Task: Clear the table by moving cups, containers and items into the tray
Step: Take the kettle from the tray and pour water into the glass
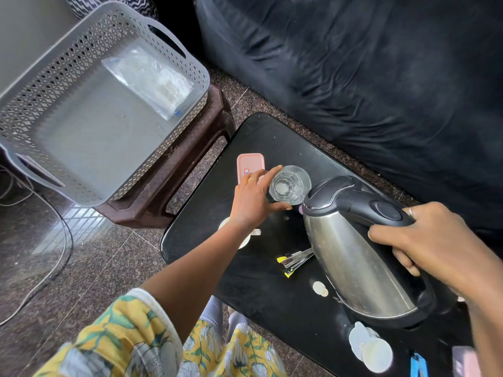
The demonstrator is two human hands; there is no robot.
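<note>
Crowding black table (pixel 272 308) — dark sofa (pixel 381 77) beside

The floor (pixel 89 270) is dark speckled stone with thin joints. A black sofa (pixel 367 77) stands behind, a brown plastic stool (pixel 174 180) at left. White cables (pixel 40 268) lie on the floor.

Free room and obstacles. The basket (pixel 81 110) stands open-topped on a stool (pixel 174 170) left of the desk (pixel 272 137); only a bag (pixel 152 80) fills its far corner. The kettle (pixel 351 251), tilted, blocks the desk's right half. A glass (pixel 290 185), pink lid (pixel 250 165) and stapler (pixel 295 261) crowd the middle; the far end is bare.
</note>
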